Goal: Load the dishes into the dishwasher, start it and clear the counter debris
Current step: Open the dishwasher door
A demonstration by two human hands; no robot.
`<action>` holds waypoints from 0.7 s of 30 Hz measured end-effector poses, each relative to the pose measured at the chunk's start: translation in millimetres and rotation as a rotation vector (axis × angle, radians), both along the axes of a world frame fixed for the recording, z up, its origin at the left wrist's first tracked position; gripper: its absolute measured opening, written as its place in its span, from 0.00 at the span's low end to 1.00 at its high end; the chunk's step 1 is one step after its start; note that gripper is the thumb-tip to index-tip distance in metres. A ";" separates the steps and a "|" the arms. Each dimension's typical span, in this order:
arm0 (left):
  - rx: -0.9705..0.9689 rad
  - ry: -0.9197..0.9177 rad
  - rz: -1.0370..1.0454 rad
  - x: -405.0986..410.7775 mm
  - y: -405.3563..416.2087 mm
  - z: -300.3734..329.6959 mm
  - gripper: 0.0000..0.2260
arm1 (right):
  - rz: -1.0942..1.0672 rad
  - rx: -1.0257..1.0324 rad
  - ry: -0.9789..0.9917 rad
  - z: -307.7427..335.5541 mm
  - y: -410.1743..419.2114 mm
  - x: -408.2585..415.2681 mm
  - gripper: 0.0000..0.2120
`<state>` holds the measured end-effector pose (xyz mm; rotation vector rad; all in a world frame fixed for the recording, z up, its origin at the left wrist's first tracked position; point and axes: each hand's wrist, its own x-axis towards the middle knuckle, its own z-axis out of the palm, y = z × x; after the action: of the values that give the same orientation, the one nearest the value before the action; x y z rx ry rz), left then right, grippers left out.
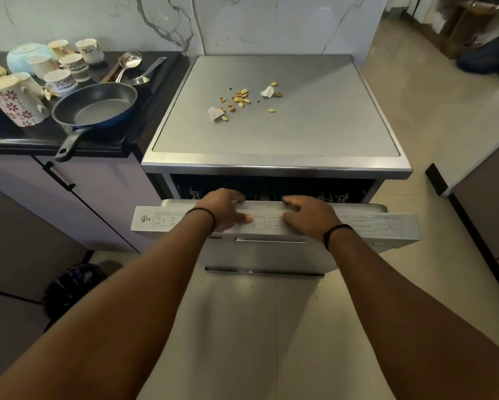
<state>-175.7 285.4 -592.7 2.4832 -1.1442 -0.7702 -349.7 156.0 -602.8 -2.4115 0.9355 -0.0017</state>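
The stainless-steel dishwasher door [274, 223] stands ajar, tilted out from the top of the silver dishwasher [274, 166], with the dark racks just showing in the gap behind it. Your left hand [225, 210] and right hand [309, 216] both grip its top edge — fingers curled over the rim, thumbs on the labelled inner strip. Judging from this, you are mid-way through swinging the door, most likely lowering it to load. Keep both hands evenly spaced about the centre so the door does not twist, and lower it under control rather than letting it drop. Step back a little — the door needs floor room in front of you. The dishes wait on the black desk [104, 140] to your left: the dark blue frying pan [95, 106], patterned ceramic cups [69, 67] and steel ladles [130, 66]. Nut shells and paper scraps [242, 101] lie on the dishwasher's grey top.
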 end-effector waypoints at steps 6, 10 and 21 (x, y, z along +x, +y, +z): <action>0.298 0.137 -0.328 -8.8 21.7 -4.9 0.26 | 0.111 0.361 0.162 -8.0 10.0 -14.0 0.24; 0.506 0.112 -0.518 -27.1 33.9 -19.4 0.27 | 0.200 0.379 0.292 -24.5 35.9 -28.0 0.23; 0.693 0.167 -0.573 -95.6 95.5 -105.7 0.31 | 0.356 0.480 0.591 -103.2 114.3 -69.7 0.22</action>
<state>-271.3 380.9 -698.5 2.5034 -1.7844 -1.7503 -419.3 270.3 -706.1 -2.1013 0.6225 0.9933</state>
